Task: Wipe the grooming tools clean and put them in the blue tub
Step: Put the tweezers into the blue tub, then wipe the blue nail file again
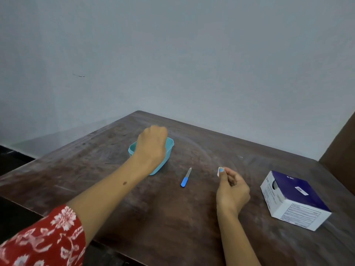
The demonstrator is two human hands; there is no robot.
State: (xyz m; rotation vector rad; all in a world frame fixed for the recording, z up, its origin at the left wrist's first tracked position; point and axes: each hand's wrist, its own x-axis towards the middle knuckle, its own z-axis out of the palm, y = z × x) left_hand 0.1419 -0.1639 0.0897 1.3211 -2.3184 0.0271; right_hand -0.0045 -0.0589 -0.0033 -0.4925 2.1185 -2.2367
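Observation:
The blue tub (169, 150) stands on the dark wooden table (172, 217), towards the back. My left hand (151, 144) hangs over the tub with its fingers pointing down into it; the fingers are hidden, so I cannot tell whether they hold anything. A nail file (186, 177) with a blue handle and a metal blade lies flat on the table, to the right of the tub. Further right, my right hand (231, 186) pinches a small white wipe (219, 171) between thumb and fingers, just above the table.
A white and dark blue cardboard box (294, 200) sits near the table's right edge. A plain wall runs behind the table, whose far corner lies just beyond the tub. A brown panel (342, 146) rises at the far right.

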